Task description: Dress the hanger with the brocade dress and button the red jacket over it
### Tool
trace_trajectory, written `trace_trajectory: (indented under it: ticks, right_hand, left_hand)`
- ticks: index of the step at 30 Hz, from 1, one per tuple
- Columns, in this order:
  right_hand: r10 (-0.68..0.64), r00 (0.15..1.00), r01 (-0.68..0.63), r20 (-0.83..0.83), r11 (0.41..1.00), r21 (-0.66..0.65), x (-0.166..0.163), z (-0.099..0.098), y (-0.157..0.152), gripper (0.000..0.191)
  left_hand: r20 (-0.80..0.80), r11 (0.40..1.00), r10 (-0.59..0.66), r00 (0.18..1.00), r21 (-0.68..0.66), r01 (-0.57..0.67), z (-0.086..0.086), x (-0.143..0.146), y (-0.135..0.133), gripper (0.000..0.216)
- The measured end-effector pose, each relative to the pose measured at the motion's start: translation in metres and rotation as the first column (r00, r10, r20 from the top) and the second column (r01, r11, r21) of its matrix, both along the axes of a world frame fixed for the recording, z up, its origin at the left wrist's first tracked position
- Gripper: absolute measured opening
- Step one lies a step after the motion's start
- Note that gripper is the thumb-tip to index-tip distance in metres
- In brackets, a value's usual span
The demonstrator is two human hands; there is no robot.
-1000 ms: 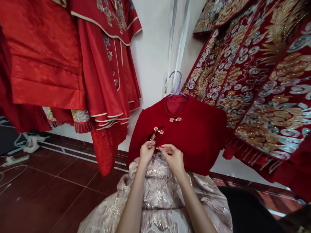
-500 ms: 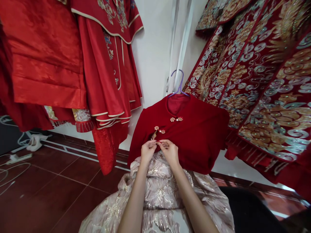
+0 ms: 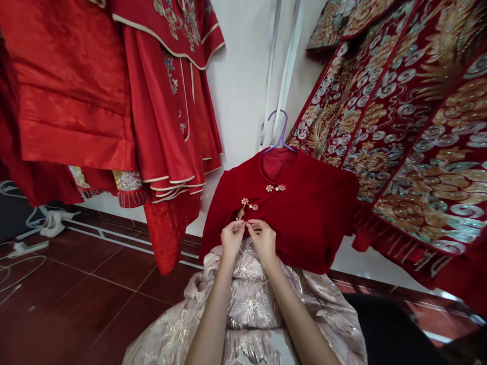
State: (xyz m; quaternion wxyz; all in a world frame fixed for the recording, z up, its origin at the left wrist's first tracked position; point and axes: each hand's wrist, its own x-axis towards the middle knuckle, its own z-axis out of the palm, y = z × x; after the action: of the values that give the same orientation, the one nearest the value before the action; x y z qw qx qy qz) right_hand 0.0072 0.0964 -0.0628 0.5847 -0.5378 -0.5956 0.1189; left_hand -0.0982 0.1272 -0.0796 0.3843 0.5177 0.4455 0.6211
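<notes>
A dark red velvet jacket hangs on a purple hanger in front of me. My left hand and my right hand meet at the jacket's lower front, thumbs and fingertips pinched together. Between them shows a small piece of a frog button, mostly covered by the fingers. Just above is a fastened flower-shaped frog button, with a gold pendant dangling beside it. Another flower-shaped fastener closes the collar. Below my wrists spreads a shiny pale floral brocade garment.
Red garments hang at left, and a heavily embroidered red gown hangs at right. White rack poles rise behind the hanger. Pale shoes and cables lie near a low rail. A black surface is at lower right.
My right hand has shifted slightly left, closer to the left fingertips. The left hand stays at nearly the same spot, and the jacket has barely moved.
</notes>
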Motion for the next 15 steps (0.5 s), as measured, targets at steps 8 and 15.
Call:
trace_trajectory:
  ticks: [8, 15]
  right_hand:
    - [-0.034, 0.999, 0.034, 0.013, 0.999, 0.007, -0.0009, -0.0010, 0.0029, 0.024]
    - [0.008, 1.000, -0.008, -0.013, 1.000, -0.020, -0.0009, 0.0033, 0.0016, 0.024]
  left_hand:
    - [-0.151, 0.999, 0.038, 0.988, 0.043, -0.032, 0.0089, -0.0037, -0.0075, 0.016]
    - [-0.140, 0.997, 0.007, 0.990, 0.075, 0.003, 0.0060, -0.0041, -0.0033, 0.012]
